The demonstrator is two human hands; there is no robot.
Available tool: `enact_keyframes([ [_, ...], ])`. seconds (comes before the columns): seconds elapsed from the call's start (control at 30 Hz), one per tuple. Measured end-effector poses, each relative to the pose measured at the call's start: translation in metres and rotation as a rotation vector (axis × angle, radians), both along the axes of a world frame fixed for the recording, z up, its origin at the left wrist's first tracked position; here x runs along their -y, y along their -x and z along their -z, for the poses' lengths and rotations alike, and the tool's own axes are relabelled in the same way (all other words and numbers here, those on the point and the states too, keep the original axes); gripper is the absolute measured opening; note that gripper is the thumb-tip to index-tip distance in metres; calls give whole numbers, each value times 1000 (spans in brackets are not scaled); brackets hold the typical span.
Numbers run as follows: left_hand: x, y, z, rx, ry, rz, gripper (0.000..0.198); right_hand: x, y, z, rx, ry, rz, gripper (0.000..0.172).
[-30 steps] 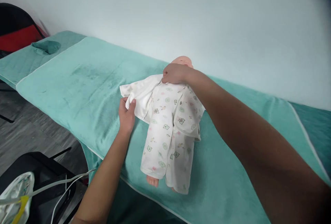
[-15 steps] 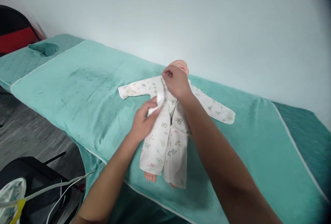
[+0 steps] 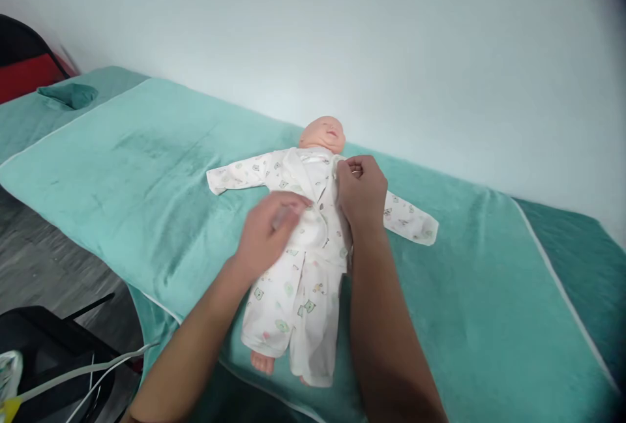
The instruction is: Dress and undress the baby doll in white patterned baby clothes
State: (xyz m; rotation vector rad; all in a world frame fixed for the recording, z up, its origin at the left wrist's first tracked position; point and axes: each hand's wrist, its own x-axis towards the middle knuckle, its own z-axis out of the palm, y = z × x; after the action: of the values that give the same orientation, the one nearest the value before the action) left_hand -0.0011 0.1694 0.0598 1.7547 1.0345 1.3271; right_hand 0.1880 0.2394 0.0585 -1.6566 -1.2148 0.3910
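Observation:
A baby doll lies on its back, dressed in a white shirt and white trousers, both with a small animal print. The shirt's sleeves are spread to both sides, and one front flap lies slantwise across the chest and belly. At the collar on the right, my right hand is closed in a pinch on the shirt's edge. My left hand is over the belly, slightly blurred, thumb and fingers apart, fingertips at the front flap. One bare foot shows below a trouser leg.
The doll lies on a long bed with a green velvety cover, set against a white wall. A face hole is at its far left end. A black chair and pale cables are at lower left.
My right hand has moved from the neck down and right to the collar's other side. My left hand has shifted up slightly with its fingers loosened, and the flap now lies across the belly.

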Motion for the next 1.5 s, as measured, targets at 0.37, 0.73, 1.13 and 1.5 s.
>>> enact_keyframes([
  [0.37, -83, -39, -14, 52, 109, 84, 27, -3, 3, -9, 46, 131, -84, 28],
  [0.73, -132, -54, -33, -342, 164, -101, 32, -9, 0, -2, -237, 96, -82, 12],
  [1.13, -135, -39, -31, -184, 368, -66, 9, -10, 3, 1, -405, -28, -120, 25],
  [1.5, -119, -58, -25, 233, 379, 22, 8, -9, 9, 0, -405, -101, -213, 26],
])
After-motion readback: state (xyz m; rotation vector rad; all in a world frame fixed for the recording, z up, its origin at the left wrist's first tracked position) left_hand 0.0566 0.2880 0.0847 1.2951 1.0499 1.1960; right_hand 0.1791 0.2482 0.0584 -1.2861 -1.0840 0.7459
